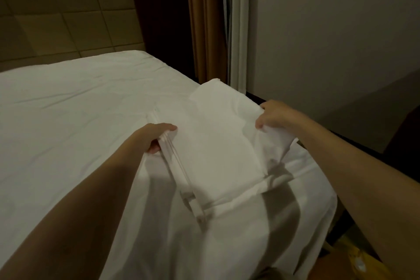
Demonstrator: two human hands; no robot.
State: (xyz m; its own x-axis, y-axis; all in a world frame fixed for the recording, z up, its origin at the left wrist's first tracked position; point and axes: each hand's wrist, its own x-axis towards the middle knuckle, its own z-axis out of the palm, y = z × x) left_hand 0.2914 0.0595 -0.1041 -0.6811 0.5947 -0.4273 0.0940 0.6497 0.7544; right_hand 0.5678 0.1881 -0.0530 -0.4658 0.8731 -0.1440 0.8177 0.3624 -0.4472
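A folded white sheet (218, 143) lies on the bed (68, 120) near its right edge, several layers thick. My left hand (156, 136) grips the stacked folded edges on the sheet's left side, thumb on top. My right hand (275, 116) pinches a loose corner of the cloth at the right side and holds it lifted off the mattress. The cloth droops below my right hand. Part of the sheet spreads down toward me over the bed's near end.
A padded tan headboard (56, 13) stands at the back left. Brown curtains (204, 20) hang beside a white window frame (241, 25). A dark bed frame edge (354, 145) runs along the right. Something yellow (361, 261) lies on the floor at bottom right.
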